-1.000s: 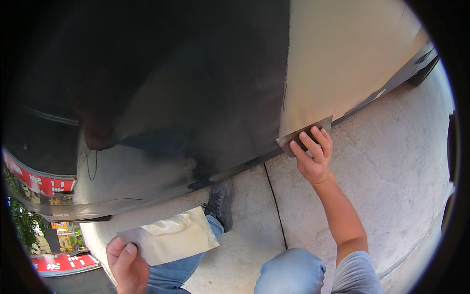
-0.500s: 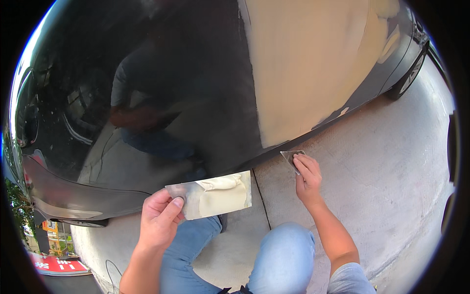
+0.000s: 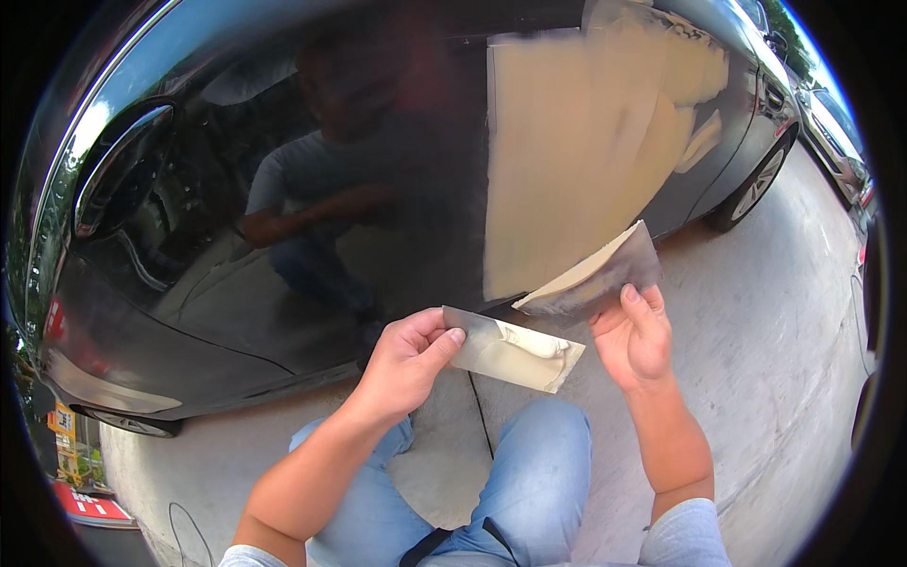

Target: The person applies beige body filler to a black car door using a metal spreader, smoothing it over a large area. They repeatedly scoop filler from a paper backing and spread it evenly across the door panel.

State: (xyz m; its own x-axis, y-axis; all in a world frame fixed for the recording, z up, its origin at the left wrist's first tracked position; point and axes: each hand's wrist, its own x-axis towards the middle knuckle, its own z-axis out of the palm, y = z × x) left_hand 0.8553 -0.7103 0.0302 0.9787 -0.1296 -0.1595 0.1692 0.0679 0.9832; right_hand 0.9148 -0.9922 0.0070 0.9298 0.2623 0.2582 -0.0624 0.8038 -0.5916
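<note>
Between thumb and fingers, my left hand (image 3: 408, 364) grips a flat metal putty plate (image 3: 477, 353) by its left end. A thick ridge of cream-coloured filler (image 3: 534, 342) lies along the plate's far side. My right hand (image 3: 637, 340) pinches a thin, dark filler spreader (image 3: 605, 288), tilted up with its face toward me. A band of filler coats the spreader's long upper edge. Its lower corner comes close to the plate's far side; I cannot tell whether they touch. Behind both stands a black car door panel (image 3: 397, 208) with a broad tan filler patch (image 3: 557, 161).
My bent knees (image 3: 539, 454) in blue jeans are below my hands. Grey concrete floor (image 3: 756, 359) runs beneath, with a dark seam. The car's wheel (image 3: 759, 189) and another parked car (image 3: 831, 132) are at the right. A red sign (image 3: 92, 506) lies low at the left.
The spreader has turned up, showing filler along its edge, and moved nearer the plate. My left hand has shifted right with the plate. The view has tilted up, showing more of the car.
</note>
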